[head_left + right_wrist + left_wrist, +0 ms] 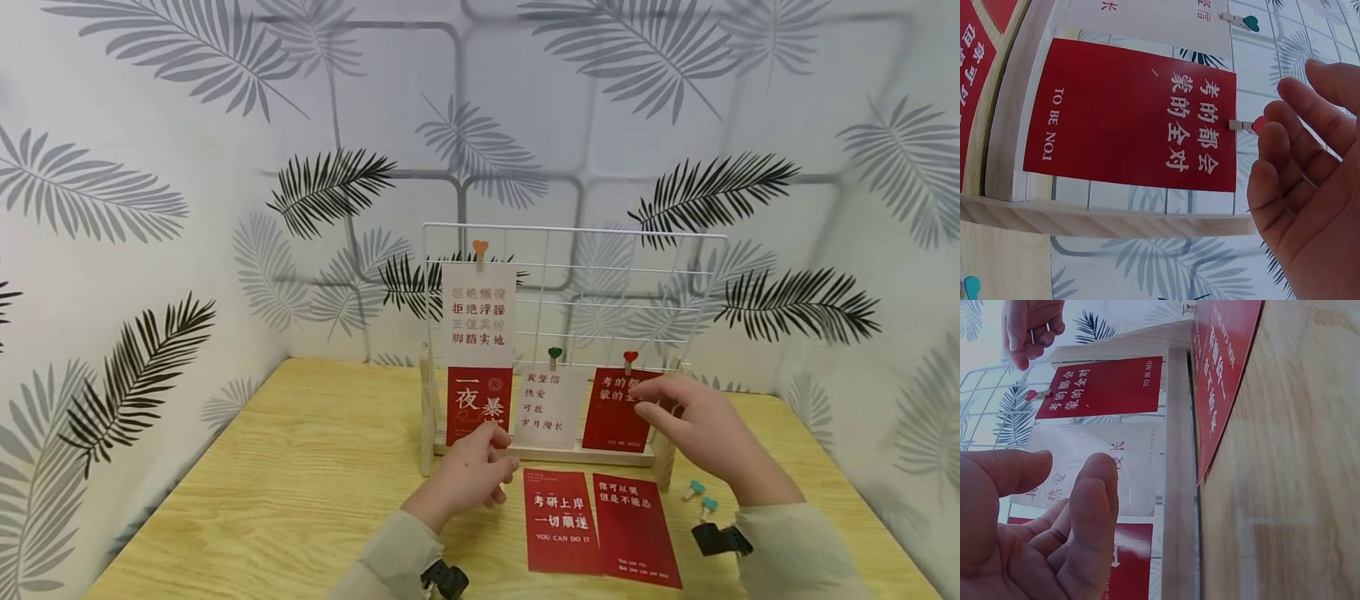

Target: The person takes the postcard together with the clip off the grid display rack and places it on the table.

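Note:
A white wire grid rack [600,267] stands on a wooden base [555,454] on the table. A red card [611,412] hangs at its lower right from a red heart clip [631,358]. My right hand [675,412] hovers in front of that card with relaxed fingers, holding nothing. In the right wrist view its fingertips [1272,134] are beside the red heart clip [1247,125] without pinching it. My left hand [480,467] hangs loosely curled and empty just before the rack's base, near a lower red card [478,404].
A white card [547,404] hangs from a green heart clip [554,354]; a taller white card [478,312] hangs from an orange one [480,247]. Two red cards [561,521] [636,529] lie flat in front. Two teal clips [701,497] lie at the right on the wooden table [300,467].

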The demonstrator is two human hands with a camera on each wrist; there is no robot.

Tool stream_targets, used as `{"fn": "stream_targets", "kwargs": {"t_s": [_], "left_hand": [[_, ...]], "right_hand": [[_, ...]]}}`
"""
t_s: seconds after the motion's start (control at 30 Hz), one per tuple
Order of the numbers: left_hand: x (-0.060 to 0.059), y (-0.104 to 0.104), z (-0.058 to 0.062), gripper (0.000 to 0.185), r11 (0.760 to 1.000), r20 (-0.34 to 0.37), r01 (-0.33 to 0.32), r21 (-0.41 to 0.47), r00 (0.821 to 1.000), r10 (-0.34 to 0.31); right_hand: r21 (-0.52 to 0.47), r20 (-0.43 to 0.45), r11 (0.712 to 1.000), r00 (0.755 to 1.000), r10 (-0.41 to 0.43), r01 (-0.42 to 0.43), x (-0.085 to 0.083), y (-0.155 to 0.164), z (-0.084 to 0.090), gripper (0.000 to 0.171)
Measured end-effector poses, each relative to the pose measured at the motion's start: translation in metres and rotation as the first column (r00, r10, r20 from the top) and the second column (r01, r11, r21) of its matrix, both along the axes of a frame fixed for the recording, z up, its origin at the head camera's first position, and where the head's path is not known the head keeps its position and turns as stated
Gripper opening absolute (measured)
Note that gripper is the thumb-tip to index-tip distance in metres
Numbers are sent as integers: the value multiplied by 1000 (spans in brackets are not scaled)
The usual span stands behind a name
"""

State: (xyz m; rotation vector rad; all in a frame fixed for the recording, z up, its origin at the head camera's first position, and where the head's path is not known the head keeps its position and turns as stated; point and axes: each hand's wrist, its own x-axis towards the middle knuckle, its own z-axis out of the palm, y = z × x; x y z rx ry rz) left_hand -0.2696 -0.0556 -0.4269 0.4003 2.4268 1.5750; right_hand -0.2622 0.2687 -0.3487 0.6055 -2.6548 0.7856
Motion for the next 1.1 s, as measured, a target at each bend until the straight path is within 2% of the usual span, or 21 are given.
{"fn": "stream_targets", "kwargs": {"t_s": [0.37, 0.57, 0.77, 0.97, 1.1], "left_hand": [[2, -16, 19, 36, 1000, -113, -23, -11, 993, 22], [-1, -25, 32, 35, 999, -160, -32, -7, 987, 31], [-4, -35, 46, 40, 997, -191, -72, -34, 979, 64], [-4, -41, 58, 40, 996, -216, -83, 25, 972, 87], [-3, -43, 61, 40, 995, -246, -99, 23, 964, 102]], "right_hand": [[1, -69, 999, 997, 42, -42, -4, -22, 14, 23], [19, -108, 999, 993, 48, -46, -7, -32, 28, 23], [43, -147, 997, 987, 62, -56, -10, -42, 45, 24], [67, -177, 994, 979, 98, -87, -12, -52, 58, 22], [86, -207, 992, 972, 110, -94, -12, -58, 65, 21]]}}
